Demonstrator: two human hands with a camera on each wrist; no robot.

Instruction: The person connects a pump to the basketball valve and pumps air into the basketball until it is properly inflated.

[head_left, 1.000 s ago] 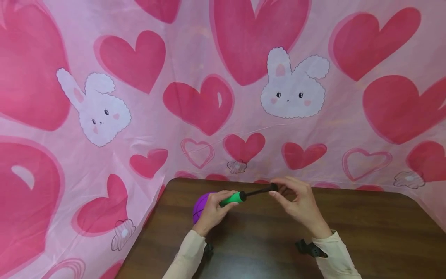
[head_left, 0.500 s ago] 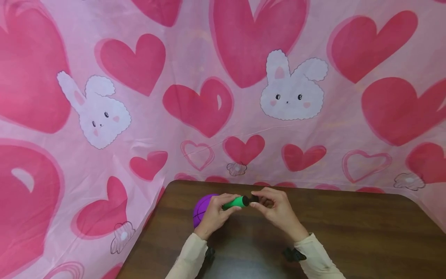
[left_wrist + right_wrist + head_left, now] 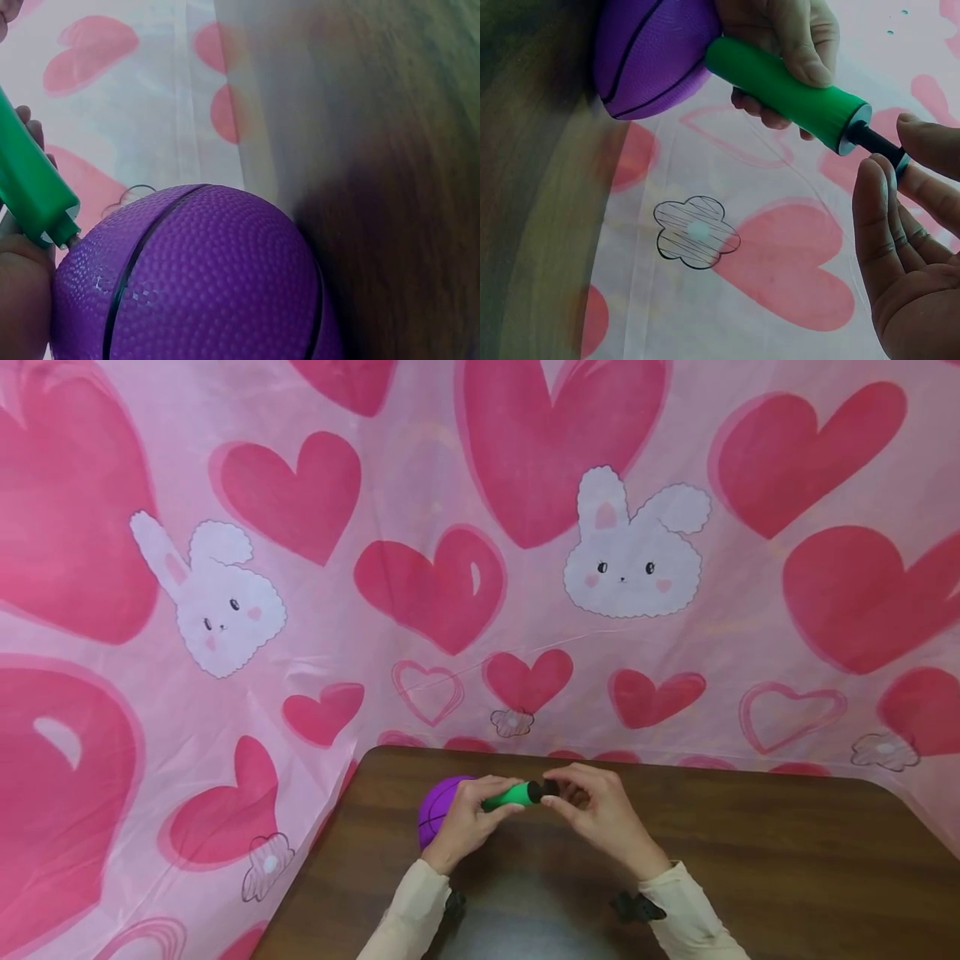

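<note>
A green hand pump point(image 3: 512, 796) with a black end points at a purple ball point(image 3: 437, 810) with black seam lines. In the left wrist view the pump's metal tip meets the ball point(image 3: 202, 285); how deep it goes is hidden. My left hand point(image 3: 467, 818) grips the green barrel point(image 3: 787, 94), beside the ball. The pump's black handle point(image 3: 896, 156) is held between the fingers and thumb of my right hand point(image 3: 603, 814). Only a short length of black rod point(image 3: 874, 141) shows between barrel and handle.
Ball and hands are over a dark wood table point(image 3: 750, 860), toward its back left part. Behind it hangs a pink cloth point(image 3: 525, 610) with hearts and rabbit faces. Black wrist devices point(image 3: 636, 907) sit below both hands.
A second ago the black rod was drawn far out. My right hand has since moved left and slightly down, pushing the handle close to the barrel. My left hand stays nearly in place.
</note>
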